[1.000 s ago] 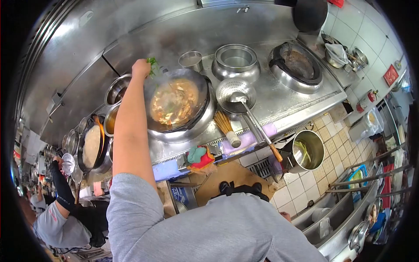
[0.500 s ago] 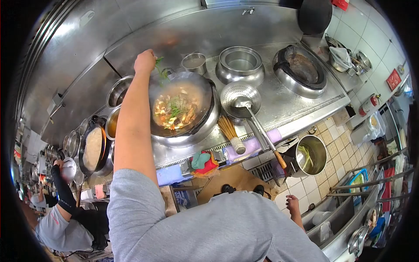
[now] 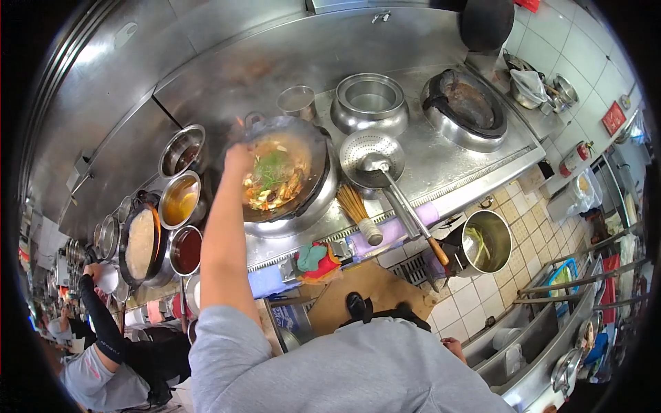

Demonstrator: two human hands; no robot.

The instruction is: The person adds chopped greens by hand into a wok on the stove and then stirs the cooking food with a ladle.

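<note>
My left hand (image 3: 239, 158) is over the left side of a steaming wok (image 3: 321, 184), its fingers smeared by motion, so their grip does not show. Inside the wok is a stew (image 3: 279, 187) of mixed pieces in brownish liquid, with green leafy herbs (image 3: 274, 167) on top near the middle. My right hand (image 3: 453, 347) hangs low at my right side, away from the stove. It is partly hidden by my shirt; the fingers that show are loosely bent, with nothing seen in them.
Right of the wok are a bamboo brush (image 3: 358, 213), a perforated strainer (image 3: 352, 153) with a ladle (image 3: 406, 199) across it, and a metal pot (image 3: 370, 111). Bowls of amber liquid (image 3: 180, 199) and red sauce (image 3: 186, 251) stand left. A co-worker (image 3: 103, 372) is at far left.
My left hand has come down and nearer over the wok. The green herbs it held are gone from above, and more greens lie on the stew. My right hand has drawn closer to my body.
</note>
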